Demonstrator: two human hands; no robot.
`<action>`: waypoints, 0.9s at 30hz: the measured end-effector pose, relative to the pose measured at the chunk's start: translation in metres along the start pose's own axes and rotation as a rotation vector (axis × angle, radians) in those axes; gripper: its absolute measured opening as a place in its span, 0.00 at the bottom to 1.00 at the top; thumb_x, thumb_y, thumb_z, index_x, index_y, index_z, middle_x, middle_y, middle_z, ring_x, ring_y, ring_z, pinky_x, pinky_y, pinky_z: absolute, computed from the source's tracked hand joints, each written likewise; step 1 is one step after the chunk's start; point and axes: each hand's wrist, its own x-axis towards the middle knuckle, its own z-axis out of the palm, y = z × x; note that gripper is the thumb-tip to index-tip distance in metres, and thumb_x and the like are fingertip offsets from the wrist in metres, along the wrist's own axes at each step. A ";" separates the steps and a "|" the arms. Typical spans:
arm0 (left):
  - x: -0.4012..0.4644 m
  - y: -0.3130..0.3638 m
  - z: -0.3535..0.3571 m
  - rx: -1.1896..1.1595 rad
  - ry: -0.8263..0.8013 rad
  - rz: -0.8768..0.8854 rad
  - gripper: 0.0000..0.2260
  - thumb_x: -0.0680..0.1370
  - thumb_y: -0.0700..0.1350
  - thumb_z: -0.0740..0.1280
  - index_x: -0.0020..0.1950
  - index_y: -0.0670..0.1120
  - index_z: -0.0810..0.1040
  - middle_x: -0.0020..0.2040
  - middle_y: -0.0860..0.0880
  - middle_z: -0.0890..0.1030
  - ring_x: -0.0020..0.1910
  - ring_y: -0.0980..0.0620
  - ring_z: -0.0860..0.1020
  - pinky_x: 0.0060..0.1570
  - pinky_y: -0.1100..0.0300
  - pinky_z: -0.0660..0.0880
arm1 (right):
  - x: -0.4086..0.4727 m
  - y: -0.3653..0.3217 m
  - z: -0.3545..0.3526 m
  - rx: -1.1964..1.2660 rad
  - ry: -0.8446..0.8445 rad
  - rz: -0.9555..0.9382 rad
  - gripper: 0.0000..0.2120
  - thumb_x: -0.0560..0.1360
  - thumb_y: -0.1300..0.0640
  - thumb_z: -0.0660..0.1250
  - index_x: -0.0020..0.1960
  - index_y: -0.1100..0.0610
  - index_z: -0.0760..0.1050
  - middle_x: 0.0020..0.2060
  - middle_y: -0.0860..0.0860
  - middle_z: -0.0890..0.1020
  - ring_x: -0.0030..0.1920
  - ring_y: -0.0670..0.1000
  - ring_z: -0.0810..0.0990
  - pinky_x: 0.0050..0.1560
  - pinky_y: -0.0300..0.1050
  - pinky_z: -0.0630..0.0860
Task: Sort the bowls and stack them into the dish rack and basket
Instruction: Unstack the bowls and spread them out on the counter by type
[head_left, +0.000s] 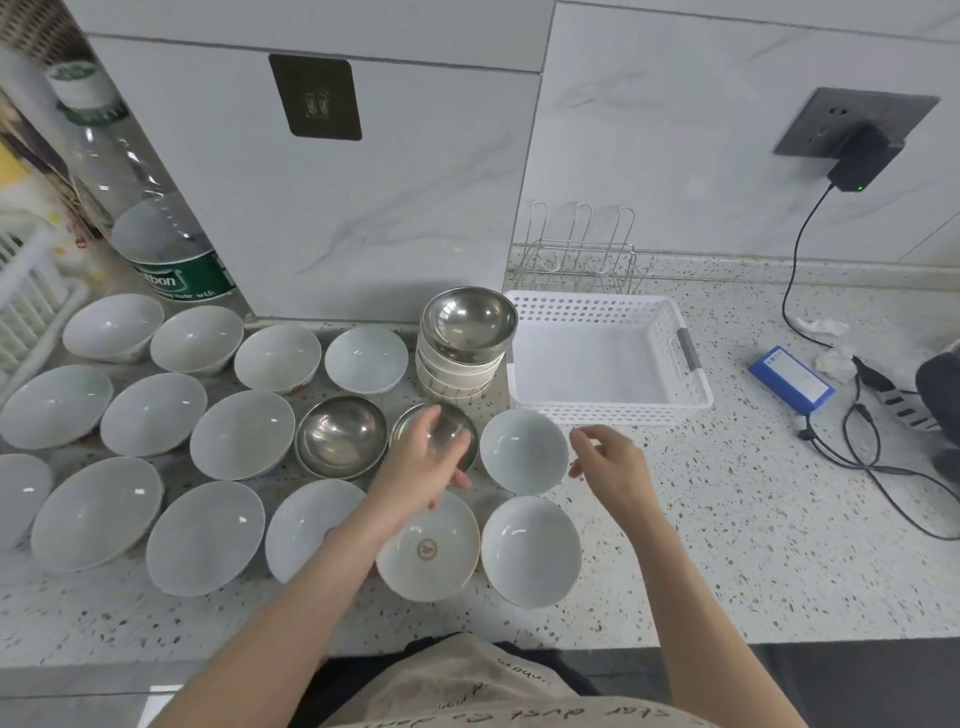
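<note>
1. Left hand (422, 462) over a steel bowl (447, 434) mid-desk, fingers curled round its near rim, gripping it; bowl looks tilted, hand hides part.
2. Right hand (610, 465) in the air just right of a white bowl (523, 449), fingers loosely bent, holding nothing, not touching anything.
3. Second steel bowl (342, 436) just left of the gripped one, upright on the speckled desk (727, 545).
4. Stack of bowls (457, 371) near the back wall, a steel bowl on top (470, 322), pale ones under it.
5. White perforated basket (613, 358) just right of the stack, nothing visible inside.
6. Wire dish rack (582, 260) behind the basket at the desk's back edge.
7. Many white bowls spread in rows across the left half of the desk; one near the front edge (427, 548) has a reddish round mark inside, unreadable.
8. Big clear water bottle (156, 218) at back left corner, green label, partly reads "...tbon", small print "Water 4.5L" approx.
9. Blue battery pack (790, 378) toward the right edge, label too small to read; black cables beside it.
10. Black charger (862, 161) in the wall socket, green light on.
11. Writing on the person's shirt, upside down, can't read.
</note>
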 end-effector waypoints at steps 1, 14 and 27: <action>0.011 0.009 -0.009 -0.030 0.050 0.012 0.29 0.80 0.57 0.63 0.78 0.52 0.59 0.35 0.53 0.86 0.19 0.57 0.69 0.22 0.65 0.69 | 0.006 -0.008 0.003 0.010 0.002 -0.018 0.08 0.77 0.48 0.62 0.50 0.47 0.78 0.30 0.45 0.83 0.28 0.41 0.76 0.33 0.43 0.73; 0.093 0.074 -0.040 -0.049 0.096 -0.139 0.21 0.77 0.45 0.65 0.69 0.45 0.64 0.34 0.45 0.84 0.16 0.57 0.65 0.16 0.68 0.57 | 0.024 -0.040 0.035 0.081 -0.032 -0.018 0.07 0.78 0.51 0.62 0.47 0.45 0.78 0.29 0.42 0.83 0.38 0.40 0.77 0.36 0.41 0.68; 0.072 0.067 -0.066 -0.348 0.045 0.004 0.14 0.80 0.40 0.63 0.65 0.48 0.70 0.31 0.44 0.83 0.18 0.57 0.69 0.18 0.66 0.59 | 0.030 -0.054 0.050 0.160 0.028 0.033 0.12 0.78 0.52 0.61 0.60 0.51 0.77 0.29 0.45 0.83 0.36 0.43 0.76 0.43 0.44 0.71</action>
